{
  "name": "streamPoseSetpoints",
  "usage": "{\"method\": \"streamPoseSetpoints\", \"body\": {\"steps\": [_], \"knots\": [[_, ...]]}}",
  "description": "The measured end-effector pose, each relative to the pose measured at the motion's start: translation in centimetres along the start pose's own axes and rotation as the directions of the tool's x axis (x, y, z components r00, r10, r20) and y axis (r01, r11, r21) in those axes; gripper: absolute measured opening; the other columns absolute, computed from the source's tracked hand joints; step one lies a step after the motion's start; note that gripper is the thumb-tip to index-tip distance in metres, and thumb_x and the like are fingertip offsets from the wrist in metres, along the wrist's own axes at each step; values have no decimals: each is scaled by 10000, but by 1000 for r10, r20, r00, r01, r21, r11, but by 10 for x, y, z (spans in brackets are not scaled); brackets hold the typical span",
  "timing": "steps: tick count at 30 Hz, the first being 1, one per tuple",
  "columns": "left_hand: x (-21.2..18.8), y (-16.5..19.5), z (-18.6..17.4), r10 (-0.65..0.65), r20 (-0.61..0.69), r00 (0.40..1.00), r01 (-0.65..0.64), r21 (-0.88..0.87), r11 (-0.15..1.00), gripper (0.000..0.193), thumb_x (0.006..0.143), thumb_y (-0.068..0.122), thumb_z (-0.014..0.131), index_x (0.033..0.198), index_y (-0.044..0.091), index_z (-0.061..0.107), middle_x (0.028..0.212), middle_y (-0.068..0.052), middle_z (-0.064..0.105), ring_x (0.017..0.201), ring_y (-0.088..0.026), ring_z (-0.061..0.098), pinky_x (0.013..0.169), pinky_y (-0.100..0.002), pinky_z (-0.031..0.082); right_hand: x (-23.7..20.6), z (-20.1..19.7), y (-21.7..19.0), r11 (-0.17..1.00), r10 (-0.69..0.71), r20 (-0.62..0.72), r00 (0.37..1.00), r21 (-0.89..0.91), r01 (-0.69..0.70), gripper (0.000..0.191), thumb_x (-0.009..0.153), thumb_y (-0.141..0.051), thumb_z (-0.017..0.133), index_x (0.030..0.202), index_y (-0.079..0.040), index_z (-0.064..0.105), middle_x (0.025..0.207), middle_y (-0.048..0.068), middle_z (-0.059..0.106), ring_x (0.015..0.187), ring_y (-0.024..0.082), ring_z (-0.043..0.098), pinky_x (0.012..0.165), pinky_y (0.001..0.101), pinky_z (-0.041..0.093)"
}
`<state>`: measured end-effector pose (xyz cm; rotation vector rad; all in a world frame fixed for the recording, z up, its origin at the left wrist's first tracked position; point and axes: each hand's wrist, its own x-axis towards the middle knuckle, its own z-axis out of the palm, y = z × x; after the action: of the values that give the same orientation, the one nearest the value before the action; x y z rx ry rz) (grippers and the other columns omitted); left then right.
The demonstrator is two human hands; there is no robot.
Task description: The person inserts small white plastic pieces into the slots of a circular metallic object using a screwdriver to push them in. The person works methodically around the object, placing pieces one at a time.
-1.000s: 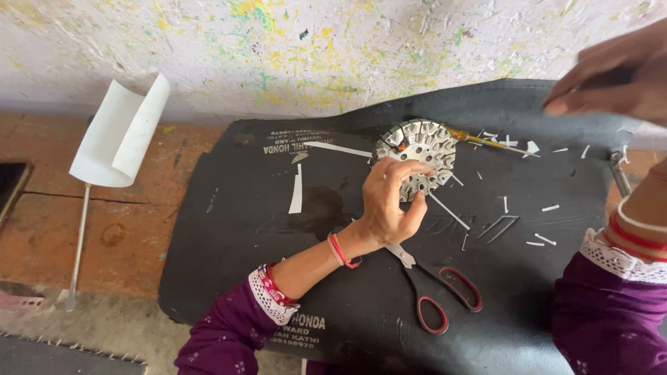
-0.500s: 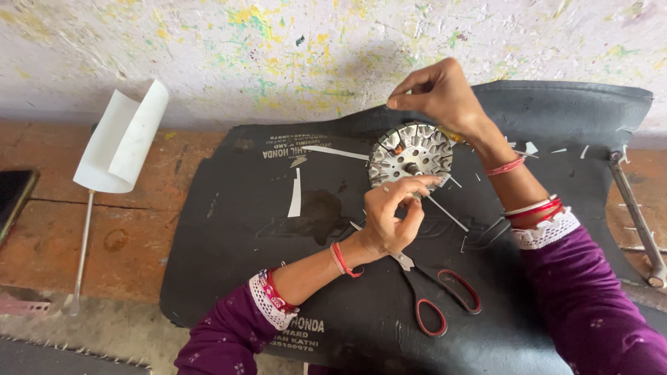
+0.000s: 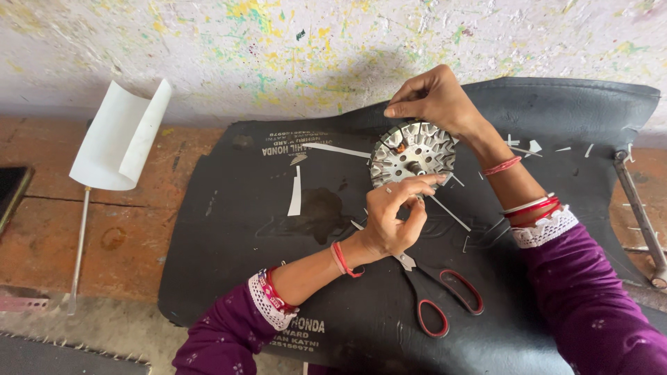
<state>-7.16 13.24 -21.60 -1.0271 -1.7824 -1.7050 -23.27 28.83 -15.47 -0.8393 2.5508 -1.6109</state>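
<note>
A round slotted metal disc (image 3: 410, 156) with white strips in its slots lies on a black vinyl mat (image 3: 243, 208). My right hand (image 3: 434, 101) rests on the disc's far rim, fingers curled over the top edge. My left hand (image 3: 392, 215) is at the near rim, thumb and forefinger pinched on a thin white strip at a slot. Scissors with red-lined handles (image 3: 438, 295) lie on the mat just behind my left wrist.
Several cut white strips (image 3: 295, 194) are scattered on the mat. A curled white sheet (image 3: 121, 135) and a thin metal rod (image 3: 78, 243) lie on the brick-coloured floor at left. A dark flat object (image 3: 10, 194) sits at the left edge, a metal bar (image 3: 639, 215) at the right. A paint-speckled wall stands behind.
My right hand came down from the upper right and settled on the disc's far rim. My left hand stayed at the near rim, fingers working at a slot.
</note>
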Motion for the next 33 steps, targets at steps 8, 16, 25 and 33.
{"method": "streamPoseSetpoints", "body": {"steps": [8, 16, 25, 33], "knots": [[-4, -5, 2, -74, -22, 997, 73, -33, 997, 307, 887, -106, 549, 1176, -16, 600, 1282, -167, 732, 710, -128, 685, 687, -245, 558, 2, -8, 12, 994, 96, 11, 995, -44, -96, 106, 798, -57, 847, 876, -1, 802, 741, 51, 744, 621, 66, 630, 566, 234, 509], [-5, -2, 8, -254, -98, 962, 231, -205, 951, 527, 895, -98, 521, 1415, -37, 452, 1488, -185, 601, 767, -125, 738, 725, -237, 593, 3, -15, 38, 971, 137, -96, 986, -185, -153, 148, 744, -89, 852, 866, -19, 808, 728, 57, 748, 624, 82, 650, 575, 249, 515], [-7, 1, 13, -334, -146, 931, 307, -178, 935, 614, 891, -98, 543, 1500, -39, 485, 1514, -223, 573, 829, -172, 752, 686, -247, 619, 0, -9, 41, 780, 12, -217, 976, -609, -145, 198, 709, -278, 857, 835, -129, 823, 742, 73, 740, 664, 242, 706, 655, 380, 559], [-4, 21, 17, -394, -153, 906, 348, -259, 901, 510, 919, -65, 526, 1425, -18, 564, 1444, -174, 637, 765, -88, 711, 633, -226, 588, 2, -2, 36, 651, -16, -251, 968, -737, -181, 139, 700, -268, 845, 799, -177, 811, 769, 80, 750, 714, 310, 718, 681, 431, 575]]}}
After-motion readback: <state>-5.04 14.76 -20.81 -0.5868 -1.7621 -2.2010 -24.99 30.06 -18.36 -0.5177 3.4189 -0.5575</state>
